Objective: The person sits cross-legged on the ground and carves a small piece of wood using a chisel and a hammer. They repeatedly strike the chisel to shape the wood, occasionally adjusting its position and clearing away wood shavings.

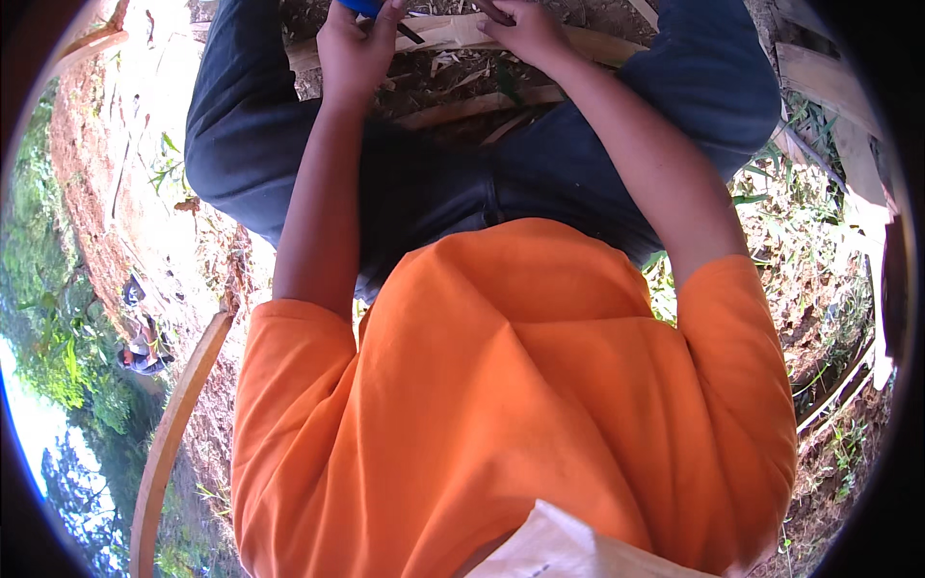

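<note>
Head view: you are looking straight down your own orange shirt point(511, 385) and dark trousers point(462, 183) to the ground between your knees. Your left hand point(355, 50) is at the far edge of the picture, left of centre, fingers curled closed around a blue-handled tool point(364, 7); only the handle end and a dark bit beside your fingers show, so what kind of tool it is cannot be told. Your right hand point(525, 29) lies just to the right of it, pressed palm down on a pale split bamboo strip point(453, 34) that runs left to right under both hands; whether those fingers close around the strip or only hold it flat, you cannot tell from here.

As for progress: more pale strips and shavings point(472, 101) lie nearer you, between your legs, which suggests some splitting or trimming is already done, while the strip under your hands looks to be mid-work. A curved bamboo length point(173, 424) rests near left, untouched, and flat slats point(829, 87) sit far right.
</note>
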Available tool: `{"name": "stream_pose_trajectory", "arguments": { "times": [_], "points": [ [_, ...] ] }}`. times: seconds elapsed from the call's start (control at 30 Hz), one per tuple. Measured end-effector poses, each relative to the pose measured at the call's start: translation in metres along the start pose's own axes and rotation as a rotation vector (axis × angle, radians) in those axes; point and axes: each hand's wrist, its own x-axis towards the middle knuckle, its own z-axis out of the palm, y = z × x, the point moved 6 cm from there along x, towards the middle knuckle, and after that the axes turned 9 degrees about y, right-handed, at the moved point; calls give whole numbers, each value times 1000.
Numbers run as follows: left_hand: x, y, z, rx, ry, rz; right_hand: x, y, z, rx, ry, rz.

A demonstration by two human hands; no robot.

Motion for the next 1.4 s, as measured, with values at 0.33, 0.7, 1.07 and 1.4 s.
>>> {"name": "stream_pose_trajectory", "arguments": {
  "times": [0.33, 0.7, 1.07, 1.4],
  "points": [
    [-7, 12, 12, 238, -41, 132, -3, 5, 1, 44, -34, 13],
    [-7, 13, 14, 215, -19, 96, -3, 10, 4, 73, -58, 36],
    [-8, 13, 12, 207, -22, 107, -3, 10, 5, 18, -54, 13],
    [-11, 15, 13, 213, -63, 19, 0, -44, -29, 179, 117, -34]
  ]
}}
